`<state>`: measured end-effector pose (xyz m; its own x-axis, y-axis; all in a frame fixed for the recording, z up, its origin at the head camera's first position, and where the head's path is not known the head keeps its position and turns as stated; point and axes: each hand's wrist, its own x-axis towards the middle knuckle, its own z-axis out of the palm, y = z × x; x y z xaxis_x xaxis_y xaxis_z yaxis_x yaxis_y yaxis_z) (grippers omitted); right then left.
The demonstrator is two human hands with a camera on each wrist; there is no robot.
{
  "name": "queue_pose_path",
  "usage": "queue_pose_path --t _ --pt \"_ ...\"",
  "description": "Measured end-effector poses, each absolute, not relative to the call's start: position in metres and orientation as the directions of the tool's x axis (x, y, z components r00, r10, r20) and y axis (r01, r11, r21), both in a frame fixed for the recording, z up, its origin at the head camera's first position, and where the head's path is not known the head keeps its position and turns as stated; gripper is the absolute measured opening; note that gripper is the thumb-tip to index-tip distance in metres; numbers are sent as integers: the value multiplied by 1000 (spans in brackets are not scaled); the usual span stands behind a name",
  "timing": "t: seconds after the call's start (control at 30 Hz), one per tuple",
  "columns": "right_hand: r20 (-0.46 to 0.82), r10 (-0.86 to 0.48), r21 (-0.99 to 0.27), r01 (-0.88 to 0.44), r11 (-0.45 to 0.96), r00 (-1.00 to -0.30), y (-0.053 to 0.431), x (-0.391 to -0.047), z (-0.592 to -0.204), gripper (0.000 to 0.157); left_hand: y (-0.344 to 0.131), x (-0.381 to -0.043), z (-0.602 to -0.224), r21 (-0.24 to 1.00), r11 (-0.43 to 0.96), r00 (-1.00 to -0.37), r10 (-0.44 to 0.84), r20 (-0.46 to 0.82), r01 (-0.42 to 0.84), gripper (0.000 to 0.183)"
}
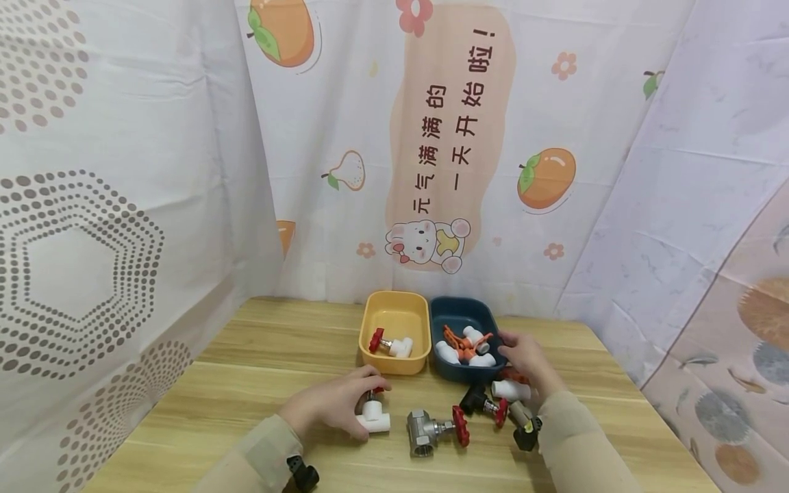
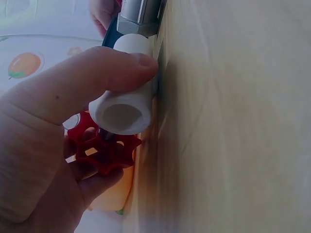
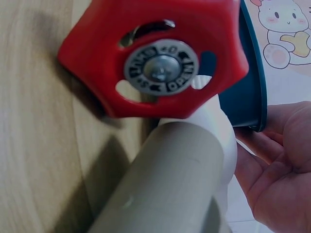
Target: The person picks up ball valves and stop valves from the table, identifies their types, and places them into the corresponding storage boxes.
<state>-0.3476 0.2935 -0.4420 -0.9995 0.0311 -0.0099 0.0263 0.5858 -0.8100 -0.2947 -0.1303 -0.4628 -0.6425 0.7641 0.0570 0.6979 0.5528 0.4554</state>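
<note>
My left hand (image 1: 339, 404) grips a white plastic tee valve (image 1: 373, 419) with a red handwheel just above the table. The left wrist view shows the thumb across the valve's white body (image 2: 121, 104) and fingers by its red handwheel (image 2: 104, 145). At the right side of the dark blue bin (image 1: 464, 373), my right hand (image 1: 527, 356) holds the rim; its fingertips are partly hidden. White fittings with orange handles (image 1: 466, 349) lie inside that bin. Between the hands stands a metal valve (image 1: 425, 431) with a red handwheel.
The yellow bin (image 1: 394, 305), beside the blue one, contains a white valve (image 1: 397, 347) with a red handwheel. Near my right forearm lie a black valve (image 1: 477, 400), a white fitting (image 1: 511, 390) and a grey pipe-like valve (image 1: 522, 418). Patterned curtains surround the wooden table (image 1: 277, 349).
</note>
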Motion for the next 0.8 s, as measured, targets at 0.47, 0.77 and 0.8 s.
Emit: queue_pose_path --t 0.47,0.77,0.8 --pt "-8 42 -807 32 590 -999 293 -348 -443 50 -131 -292 -458 386 536 -630 757 175 751 80" --pt "-10 33 -811 28 585 -999 294 -347 -442 50 -131 -292 -449 352 540 -633 732 251 764 79" --pt "-9 34 -809 27 588 -999 294 -347 -442 50 -131 -293 -448 340 529 -620 735 275 778 79"
